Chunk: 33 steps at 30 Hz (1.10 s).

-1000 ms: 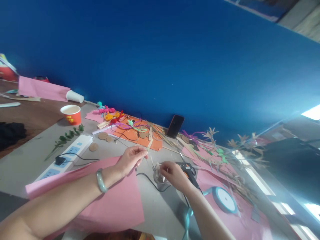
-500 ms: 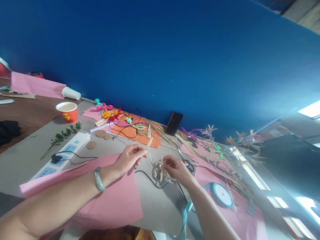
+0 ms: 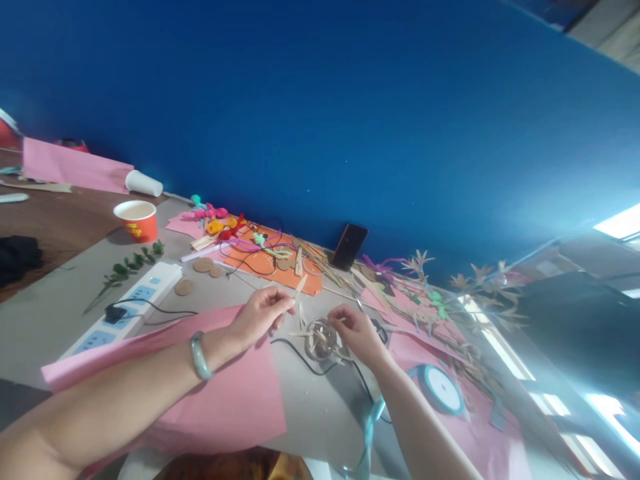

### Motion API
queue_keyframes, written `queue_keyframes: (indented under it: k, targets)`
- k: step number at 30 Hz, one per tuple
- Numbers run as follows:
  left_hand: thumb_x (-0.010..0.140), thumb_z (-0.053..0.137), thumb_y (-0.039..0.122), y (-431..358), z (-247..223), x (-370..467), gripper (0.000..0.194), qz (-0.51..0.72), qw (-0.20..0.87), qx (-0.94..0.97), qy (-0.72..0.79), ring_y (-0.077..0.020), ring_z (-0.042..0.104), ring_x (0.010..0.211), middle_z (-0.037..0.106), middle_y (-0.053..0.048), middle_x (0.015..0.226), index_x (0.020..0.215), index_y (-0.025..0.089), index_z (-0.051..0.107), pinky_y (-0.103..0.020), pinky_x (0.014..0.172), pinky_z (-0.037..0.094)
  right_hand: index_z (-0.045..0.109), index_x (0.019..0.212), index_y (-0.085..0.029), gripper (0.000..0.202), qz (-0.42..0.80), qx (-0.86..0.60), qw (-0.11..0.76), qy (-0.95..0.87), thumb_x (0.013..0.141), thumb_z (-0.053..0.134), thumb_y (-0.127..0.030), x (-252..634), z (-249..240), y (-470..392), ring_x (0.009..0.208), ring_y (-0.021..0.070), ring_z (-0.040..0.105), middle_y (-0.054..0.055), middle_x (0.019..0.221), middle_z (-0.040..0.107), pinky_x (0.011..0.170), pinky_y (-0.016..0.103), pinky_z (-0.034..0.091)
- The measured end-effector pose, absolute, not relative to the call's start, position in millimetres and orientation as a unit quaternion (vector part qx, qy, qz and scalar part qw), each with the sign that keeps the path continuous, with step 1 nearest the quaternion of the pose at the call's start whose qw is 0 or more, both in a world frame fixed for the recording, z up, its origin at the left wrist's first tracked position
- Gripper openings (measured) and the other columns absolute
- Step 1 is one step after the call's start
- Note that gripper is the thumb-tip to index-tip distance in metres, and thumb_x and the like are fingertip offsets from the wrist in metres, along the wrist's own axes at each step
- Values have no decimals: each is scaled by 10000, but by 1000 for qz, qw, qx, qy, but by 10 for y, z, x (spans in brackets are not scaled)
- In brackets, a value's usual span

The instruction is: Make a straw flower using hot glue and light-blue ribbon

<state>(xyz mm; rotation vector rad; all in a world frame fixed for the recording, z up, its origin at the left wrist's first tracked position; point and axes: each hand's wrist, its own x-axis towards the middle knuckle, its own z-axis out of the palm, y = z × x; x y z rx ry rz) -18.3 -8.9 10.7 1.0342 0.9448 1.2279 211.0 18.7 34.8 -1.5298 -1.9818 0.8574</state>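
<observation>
Between the thumb and forefinger of my left hand [image 3: 267,310] is a slim, pale, pointed strip [image 3: 300,287], tilted upward. My right hand [image 3: 353,330] hovers over the right side of a coil of pale, narrow strips [image 3: 321,340]; its fingers are curled but slightly apart, and I see nothing in them. A few loose pale pieces [image 3: 301,327] lie just left of the coil. Pink paper [image 3: 220,393] is spread beneath my left forearm. Scissors [image 3: 380,330] lie partly hidden behind my right hand.
A paper cup [image 3: 140,223] with liquid stands at the left, near a power strip [image 3: 150,287] and a green sprig [image 3: 125,267]. A phone [image 3: 350,247] leans on the blue wall. Ribbon spool [image 3: 443,390] sits at the right; craft bits cover orange paper [image 3: 250,267].
The pale strip in my right hand is out of its fingers, and pale pieces show left of the coil. My right hand has risen slightly. My left hand keeps its strip.
</observation>
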Motion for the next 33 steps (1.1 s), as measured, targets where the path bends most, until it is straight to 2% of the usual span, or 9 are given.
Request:
queue_keyframes:
  k: [2,5,9,16,22,28,31,33]
  targets:
    - [780,630,374,-90,113,-181,235,534,591,438,416,-41,444,414,664,-20,728,757,146,580,-175,375,331,646,769,-189,142,245,-550,220,-767,794,551,-292,2068,353,202,524,128,511,2,659,639,541,252,383]
    - [782,626,376,-88,116,-180,240,540,582,432,426,-39,434,411,658,-15,719,744,147,567,-175,374,321,682,831,-201,130,166,-524,134,-825,797,568,-251,1967,353,266,606,155,557,23,722,671,601,267,387]
    - [783,621,383,-73,107,-188,248,546,576,434,426,-37,424,405,644,2,685,732,146,569,-175,374,310,704,887,-183,153,144,-504,67,-849,767,623,-233,1818,330,457,663,169,577,51,827,695,621,271,377]
    - [769,631,391,-58,97,-192,258,547,582,432,420,-32,408,393,652,-15,713,746,139,581,-177,369,307,720,935,-166,247,177,-506,56,-842,720,606,-123,1638,246,771,655,156,587,40,770,713,624,249,396]
    - [767,627,395,-60,135,-182,266,549,586,418,424,-30,389,387,640,-17,695,740,136,570,-173,359,293,700,733,-145,141,201,-503,68,-838,725,566,-102,1639,270,762,611,141,565,30,678,686,582,236,392]
    - [749,632,420,-68,141,-177,289,550,586,408,433,-32,382,375,636,-10,674,729,138,571,-176,355,268,670,830,-148,151,193,-505,116,-833,812,523,-174,1772,404,658,650,148,564,43,765,684,625,255,417]
    - [760,625,418,-54,76,-179,284,544,588,417,428,-23,354,366,637,-6,682,743,138,580,-176,352,234,686,855,-162,139,196,-501,108,-836,763,583,-148,1800,388,650,697,159,574,52,831,695,660,263,418]
    - [769,622,411,-40,32,-182,279,540,586,428,426,-23,343,367,620,4,654,739,136,587,-177,352,217,701,856,-169,162,205,-497,92,-839,731,608,-123,1784,334,672,691,159,575,46,808,696,647,256,409]
